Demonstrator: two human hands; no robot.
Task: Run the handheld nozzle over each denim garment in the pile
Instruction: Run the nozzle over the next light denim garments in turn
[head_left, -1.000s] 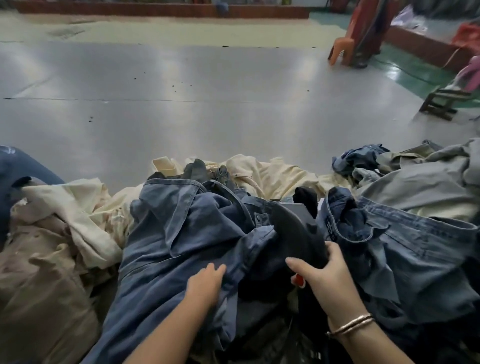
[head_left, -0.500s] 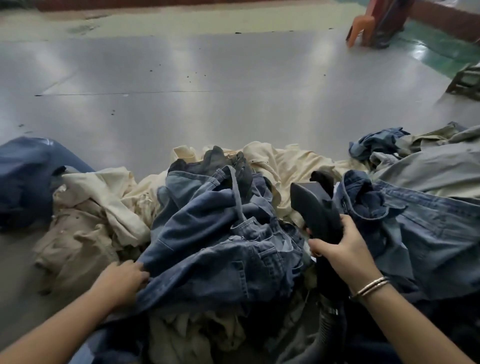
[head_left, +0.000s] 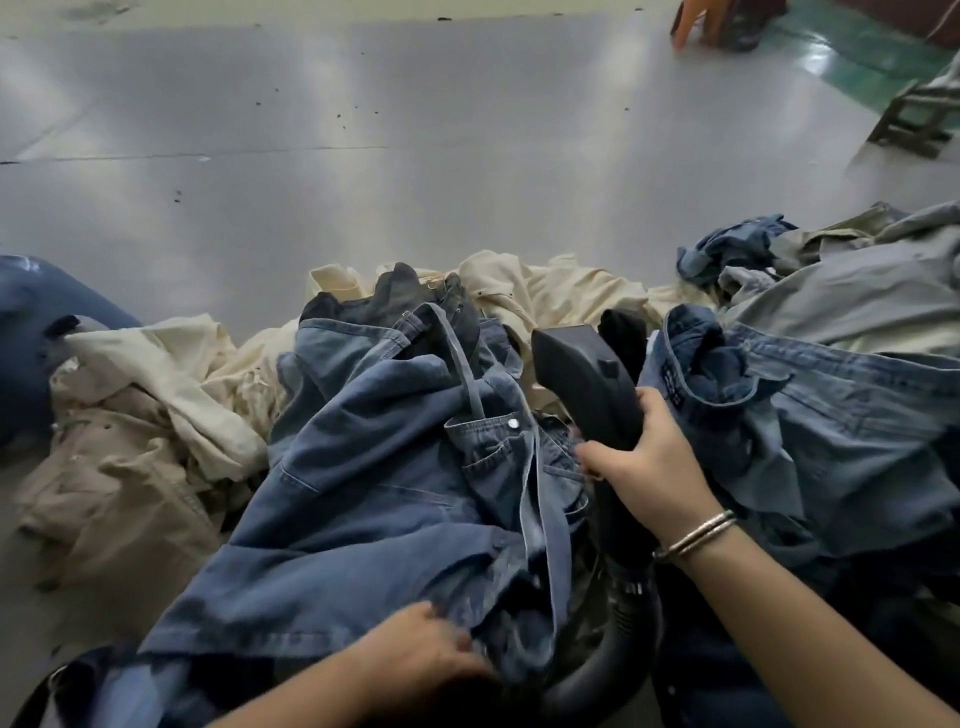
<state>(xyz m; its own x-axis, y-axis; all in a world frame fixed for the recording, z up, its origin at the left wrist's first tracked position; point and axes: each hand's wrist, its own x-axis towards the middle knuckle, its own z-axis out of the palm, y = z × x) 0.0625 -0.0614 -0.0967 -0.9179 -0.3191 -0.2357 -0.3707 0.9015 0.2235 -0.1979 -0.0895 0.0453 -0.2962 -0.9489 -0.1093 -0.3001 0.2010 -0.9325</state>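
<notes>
**Nozzle raised just right of the blue denim garment, head pointing away**

The right hand (head_left: 647, 467) wraps its fingers round the handle of the black nozzle (head_left: 582, 379), holding it tilted so the flat head faces up and forward, away from the person. Its hose (head_left: 618, 649) curls down and back toward the body between the two arms. The blue denim garment (head_left: 374, 467) lies directly left of the nozzle, touching or almost touching it near the waistband button (head_left: 514, 422); the garment's long axis runs from that far, bunched waistband back toward the near-left, where the cloth spreads widest.

The left hand (head_left: 431, 649) sits at the near edge of this garment, fingers curled into the fabric, gripping it, as it seems, to keep it taut.

So the coming pass, by my judgement, calls for the right hand to tip the head down and carry it leftward and nearer, along the garment's length toward the left hand. The right hand is the nearer one to the waistband end; the left anchors the opposite end.

A second denim piece (head_left: 831, 426) lies just right of the nozzle, and cream garments (head_left: 545, 291) beyond, all on the grey floor (head_left: 415, 156).
</notes>
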